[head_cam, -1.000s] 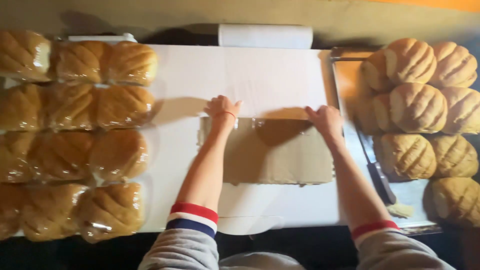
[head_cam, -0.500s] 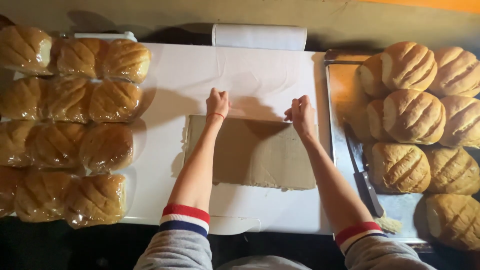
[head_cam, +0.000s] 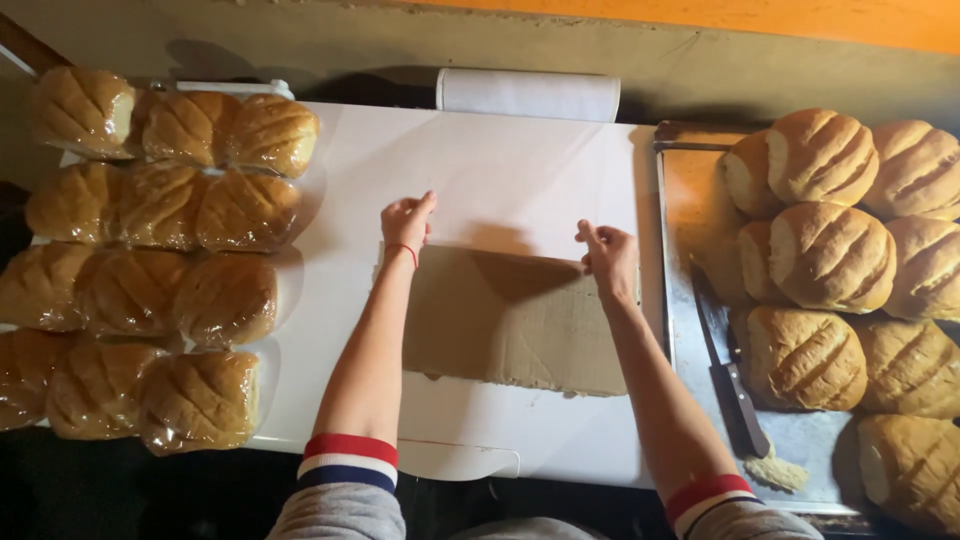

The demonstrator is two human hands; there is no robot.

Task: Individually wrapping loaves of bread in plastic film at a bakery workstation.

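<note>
Left hand (head_cam: 407,222) up at the far left corner of the brown cardboard sheet (head_cam: 510,320), fingers bunched into a narrow grip on the edge of the clear film (head_cam: 500,180). Right hand (head_cam: 608,258) at the far right corner, fingertips likewise pinched on the film edge, thumb tucked under. Hard to tell whether either pinch also catches the cardboard itself.

Cardboard lying flat in the middle of the white tabletop (head_cam: 330,300), between both forearms, its far edge right at the fingertips. Film stretched from the white roll (head_cam: 527,94) at the back of the tabletop down to both hands.

Compared with half a second ago: left hand barely shifted, still parked at the same corner. Right hand pulled back toward the body, now a touch lower than the left rather than level with it. Cardboard in much the same spot, far edge now slanting down to the right.

Off to the left, wrapped loaves (head_cam: 160,260) in rows, touching one another. Off to the right, a metal tray (head_cam: 680,330) with unwrapped loaves (head_cam: 830,250) piled along its right side, a dark-handled knife (head_cam: 728,370) on the bare part, a few crumbs (head_cam: 775,470) just beside the handle end.
</note>
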